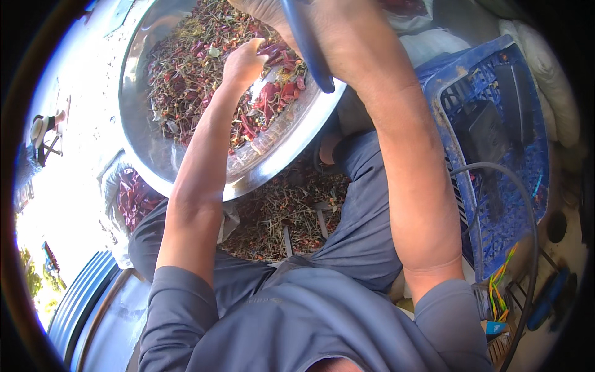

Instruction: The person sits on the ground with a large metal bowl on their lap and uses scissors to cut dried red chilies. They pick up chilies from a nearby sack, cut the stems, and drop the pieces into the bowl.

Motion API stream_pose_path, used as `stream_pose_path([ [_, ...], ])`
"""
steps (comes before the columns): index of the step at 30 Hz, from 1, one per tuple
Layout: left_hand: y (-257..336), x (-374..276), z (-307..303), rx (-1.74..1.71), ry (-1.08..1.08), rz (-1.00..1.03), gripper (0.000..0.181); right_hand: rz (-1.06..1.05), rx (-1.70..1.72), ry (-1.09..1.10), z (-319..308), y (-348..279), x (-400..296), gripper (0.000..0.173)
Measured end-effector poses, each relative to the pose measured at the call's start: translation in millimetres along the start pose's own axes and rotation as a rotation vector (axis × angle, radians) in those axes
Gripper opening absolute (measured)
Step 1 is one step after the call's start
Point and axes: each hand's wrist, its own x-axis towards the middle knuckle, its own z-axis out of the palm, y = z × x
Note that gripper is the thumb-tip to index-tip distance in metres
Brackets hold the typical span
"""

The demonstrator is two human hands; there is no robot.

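A wide metal basin (139,153) tilts before me, holding dried red chili peppers (269,100) among many loose stems (186,79). Over the heap, my left hand (242,64) has its thumb and finger at a dark red chili pepper (278,50), which appears pinched between the tips. My right hand (320,28) is at the top of the view, above the basin's right side, and its fingers are partly cut off by the frame. A dark blue curved tool handle (309,44) runs along that hand, which grips it; the tool's working end is out of view.
Stems and chili scraps (297,204) lie between my legs. A sack of dried chilies (135,197) stands left of the basin. On the right, a blue plastic crate (437,107) holds dark objects, with a black cable (520,179) beside it. Another person (42,128) is far left.
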Motion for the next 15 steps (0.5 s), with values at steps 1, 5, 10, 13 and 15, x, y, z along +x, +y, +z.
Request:
stream_pose_path([
  [1,5.8,3.3,6.6,0.069,0.007,0.03,0.047,-0.027,-0.024,0.055,9.0,6.0,3.0,0.06],
  [5,14.6,-2.8,6.0,0.244,-0.08,0.035,0.032,-0.034,0.026,0.029,10.2,9.5,6.2,0.06],
  [10,-21.6,-47.7,-37.1,0.118,0.098,-0.122,0.025,-0.138,0.046,0.018,27.0,8.8,4.9,0.057],
  [13,-2.2,-102.0,-104.0,-0.252,0.238,-0.417,0.025,-0.172,0.022,-0.039,30.3,-5.1,-2.9,0.058],
  [15,5.0,-140.2,-136.7,-0.71,0.348,-0.539,0.029,-0.21,0.001,-0.096,45.0,-1.7,-3.0,0.075],
])
